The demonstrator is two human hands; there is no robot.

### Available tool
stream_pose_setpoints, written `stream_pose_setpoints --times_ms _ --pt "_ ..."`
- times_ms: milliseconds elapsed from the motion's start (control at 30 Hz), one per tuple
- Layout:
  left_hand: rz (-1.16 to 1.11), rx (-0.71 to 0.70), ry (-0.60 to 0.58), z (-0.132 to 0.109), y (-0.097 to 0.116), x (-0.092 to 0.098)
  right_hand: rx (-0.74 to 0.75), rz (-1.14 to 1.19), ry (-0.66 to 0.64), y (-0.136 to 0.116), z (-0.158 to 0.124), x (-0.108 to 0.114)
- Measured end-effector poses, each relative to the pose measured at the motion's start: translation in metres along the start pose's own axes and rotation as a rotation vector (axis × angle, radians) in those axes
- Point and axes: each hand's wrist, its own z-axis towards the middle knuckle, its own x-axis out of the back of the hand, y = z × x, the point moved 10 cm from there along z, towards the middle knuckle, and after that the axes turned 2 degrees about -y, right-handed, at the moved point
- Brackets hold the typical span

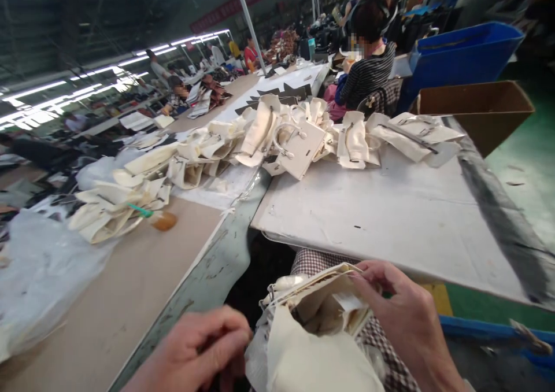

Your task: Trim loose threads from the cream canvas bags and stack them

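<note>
Head view: fingertips (362, 273) of the right hand (407, 317) hook over the open top rim of one cream bag (312, 346) and grip it, the hand arched palm-down. Fingers of the left hand (195, 346) curl into a loose fist at the bag's left edge, knuckles up; whether they pinch the fabric I cannot tell. Bag sits low between the two hands, over checked cloth (390, 363), before the white table (390, 218). On that table lie a heap of similar bags (277, 137), too overlapped to count. Beyond it are one cardboard box (477, 108) and one blue bin (463, 51).
</note>
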Motion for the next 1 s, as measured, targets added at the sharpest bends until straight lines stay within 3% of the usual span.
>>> stream_pose_setpoints --times_ms 67,100,233,300,633,800,1000 --pt "0.022 -0.041 0.161 -0.003 0.029 0.028 0.021 -0.019 -0.001 -0.002 0.0 -0.002" --pt "0.061 -0.064 0.174 0.0 0.044 0.032 0.031 -0.029 0.001 -0.002 0.0 -0.002" --pt "0.107 -0.04 -0.091 0.024 0.08 0.007 0.074 -0.072 -0.001 -0.003 0.0 -0.002" --pt "0.108 -0.05 -0.156 0.032 0.089 -0.001 0.084 -0.094 -0.002 -0.004 0.0 -0.002" --pt "0.206 -0.133 -0.088 0.038 0.087 -0.005 0.08 -0.033 -0.027 -0.006 0.0 -0.006" --pt "0.261 -0.214 -0.05 0.043 0.091 -0.007 0.077 0.089 -0.151 -0.002 0.003 -0.011" --pt "0.332 -0.247 -0.008 0.057 0.091 -0.012 0.182 0.172 -0.251 -0.023 0.008 -0.007"
